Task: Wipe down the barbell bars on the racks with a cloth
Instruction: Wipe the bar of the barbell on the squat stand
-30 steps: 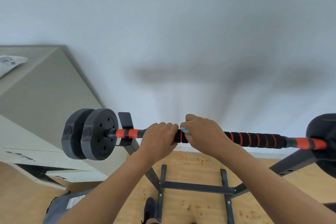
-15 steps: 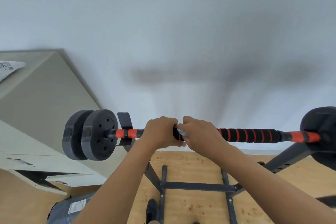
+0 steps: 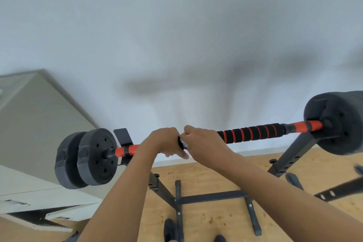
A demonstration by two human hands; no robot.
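Gripping barbell bar [image 3: 253, 132] side by side, left hand [image 3: 162, 143] curled round it, right hand [image 3: 203, 144] clutching cloth [image 3: 184, 145], mostly hidden, right plate [image 3: 337, 124] cropped.

At frame centre the left hand [image 3: 163, 141] grips the barbell bar [image 3: 251, 132], just beside the right hand [image 3: 202, 141], which clasps a cloth [image 3: 184, 144] round it. Weight plates [image 3: 96, 157] sit lower left, the rack [image 3: 290, 151] below.

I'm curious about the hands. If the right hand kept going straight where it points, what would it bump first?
Probably the left hand. The right hand points leftward along the barbell bar, and the left hand grips the bar right beside it, almost touching, with a bit of cloth between them.
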